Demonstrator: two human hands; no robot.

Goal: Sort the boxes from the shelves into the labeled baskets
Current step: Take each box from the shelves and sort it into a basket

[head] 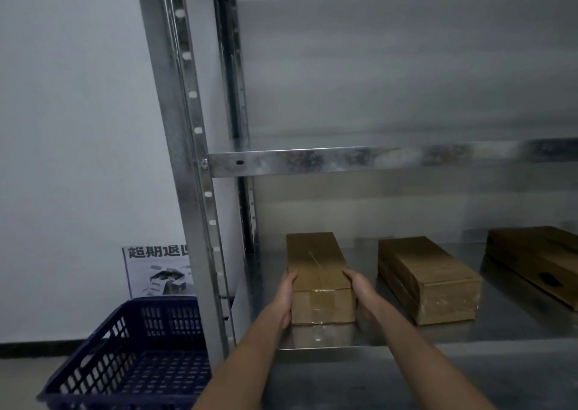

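A long brown cardboard box, taped along its top, lies on the lower metal shelf near its left end. My left hand presses its left side and my right hand presses its right side, so both grip the box at its near end. A second, similar box lies to the right on the same shelf. Further right a third box is partly cut off by the frame edge. A dark blue slatted basket stands on the floor to the left of the shelf, with nothing visible inside.
A printed label sign with Chinese characters leans on the white wall behind the basket. The shelf's steel upright stands between basket and box. A crossbeam of the shelf above runs over the boxes.
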